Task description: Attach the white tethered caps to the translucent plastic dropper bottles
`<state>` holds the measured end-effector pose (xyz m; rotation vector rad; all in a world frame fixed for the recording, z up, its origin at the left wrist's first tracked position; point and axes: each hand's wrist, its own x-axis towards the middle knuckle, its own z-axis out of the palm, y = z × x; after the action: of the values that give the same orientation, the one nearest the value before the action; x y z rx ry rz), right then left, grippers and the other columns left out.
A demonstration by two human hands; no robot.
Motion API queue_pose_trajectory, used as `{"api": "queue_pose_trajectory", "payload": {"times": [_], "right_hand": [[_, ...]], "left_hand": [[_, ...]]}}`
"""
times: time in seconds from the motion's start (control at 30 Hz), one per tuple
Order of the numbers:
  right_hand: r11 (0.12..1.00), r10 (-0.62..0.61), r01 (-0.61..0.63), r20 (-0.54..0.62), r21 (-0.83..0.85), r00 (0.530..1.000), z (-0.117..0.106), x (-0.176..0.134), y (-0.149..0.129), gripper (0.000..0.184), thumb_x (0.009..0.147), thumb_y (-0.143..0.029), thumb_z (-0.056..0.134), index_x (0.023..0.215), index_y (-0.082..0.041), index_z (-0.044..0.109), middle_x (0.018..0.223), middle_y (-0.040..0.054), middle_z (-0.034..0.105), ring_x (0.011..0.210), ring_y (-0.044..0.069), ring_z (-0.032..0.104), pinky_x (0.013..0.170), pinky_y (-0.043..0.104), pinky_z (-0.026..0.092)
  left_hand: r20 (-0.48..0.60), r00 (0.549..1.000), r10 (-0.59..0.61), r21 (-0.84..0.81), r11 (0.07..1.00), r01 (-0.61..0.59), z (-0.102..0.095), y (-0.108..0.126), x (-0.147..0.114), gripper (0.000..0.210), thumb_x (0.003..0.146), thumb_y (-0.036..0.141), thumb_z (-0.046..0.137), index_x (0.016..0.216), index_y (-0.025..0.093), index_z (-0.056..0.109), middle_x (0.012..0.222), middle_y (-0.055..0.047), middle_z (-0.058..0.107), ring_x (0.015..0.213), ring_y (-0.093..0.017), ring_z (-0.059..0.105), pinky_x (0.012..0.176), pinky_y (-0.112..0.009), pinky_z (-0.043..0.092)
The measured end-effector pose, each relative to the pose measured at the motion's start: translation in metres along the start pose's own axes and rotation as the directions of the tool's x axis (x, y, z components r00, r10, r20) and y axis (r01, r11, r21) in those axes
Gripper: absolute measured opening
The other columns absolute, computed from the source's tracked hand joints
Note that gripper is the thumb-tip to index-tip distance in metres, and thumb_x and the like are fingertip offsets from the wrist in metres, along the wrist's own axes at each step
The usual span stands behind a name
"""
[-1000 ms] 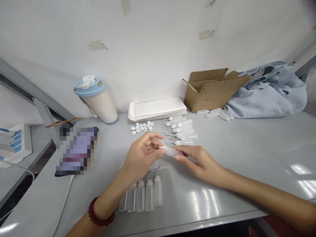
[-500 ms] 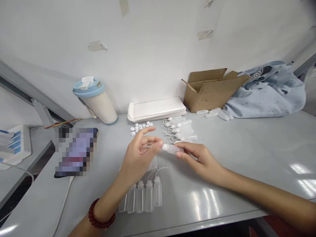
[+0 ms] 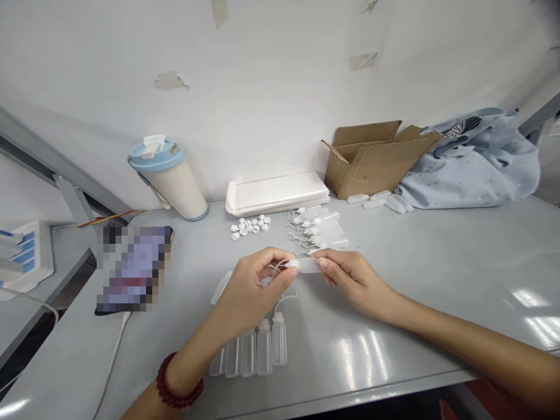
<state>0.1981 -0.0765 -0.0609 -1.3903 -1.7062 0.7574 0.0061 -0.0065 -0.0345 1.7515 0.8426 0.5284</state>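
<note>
Between my two hands lies a small translucent squeeze bottle [image 3: 310, 266], held sideways above the table. My left hand [image 3: 262, 286] pinches its white cap end, where a thin strap loops out. Its clear body is gripped by the thumb and fingers of my right hand [image 3: 354, 280]. Below my left hand, several open-necked bottles [image 3: 264, 353] with strapped caps lie in a row, partly hidden by my wrist. Beyond my hands is a pile of bottles [image 3: 326, 228] with white tips and straps. Small white caps [image 3: 251, 224] are scattered to their left.
A stack of white padded envelopes [image 3: 277, 192] rests by the wall. Right of it stand an open cardboard box [image 3: 371, 166], loose bottles [image 3: 378, 200] and blue-grey cloth [image 3: 476, 169]. A tumbler [image 3: 175, 181] and a pixelated phone [image 3: 135, 268] with a cable are at left.
My left hand's raised fingers have come down and curled around the bottle's cap end. The bottle has turned more level and shifted slightly right.
</note>
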Motion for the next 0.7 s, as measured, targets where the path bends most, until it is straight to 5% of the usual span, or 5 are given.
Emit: {"api": "queue_pose_trajectory", "payload": {"times": [0.27,0.5,0.7], "right_hand": [[0.990,-0.123,0.119,-0.060,-0.069,0.991,0.003,-0.002,0.004,0.019,0.095,-0.024,0.045,0.099,-0.015,0.061,0.079,0.0021,0.062,0.068,0.013,0.056,0.064,0.023,0.043],[0.948,-0.271,0.237,-0.149,-0.212,0.951,0.003,-0.003,0.007,0.019,0.094,-0.020,0.046,0.105,-0.012,0.059,0.076,0.0040,0.061,0.066,0.014,0.057,0.061,0.025,0.047],[0.833,-0.491,0.435,-0.096,-0.342,0.866,0.004,-0.002,0.012,0.020,0.094,-0.023,0.049,0.108,-0.011,0.056,0.085,0.0111,0.063,0.075,0.018,0.059,0.065,0.029,0.050]], "left_hand": [[0.038,0.993,-0.112,0.062,0.992,0.109,0.002,-0.001,0.003,0.027,0.089,0.043,0.051,0.089,0.020,0.066,0.073,0.002,0.060,0.063,-0.012,0.055,0.057,-0.022,0.042],[0.117,0.983,-0.141,0.055,0.989,0.135,0.002,-0.001,0.003,0.037,0.091,0.046,0.045,0.075,0.018,0.062,0.073,0.001,0.061,0.064,-0.012,0.056,0.063,-0.023,0.044],[0.083,0.991,-0.101,0.072,0.993,0.095,0.004,-0.003,0.003,0.046,0.093,0.049,0.039,0.062,0.017,0.052,0.059,0.002,0.053,0.060,-0.012,0.052,0.060,-0.022,0.040]]}}
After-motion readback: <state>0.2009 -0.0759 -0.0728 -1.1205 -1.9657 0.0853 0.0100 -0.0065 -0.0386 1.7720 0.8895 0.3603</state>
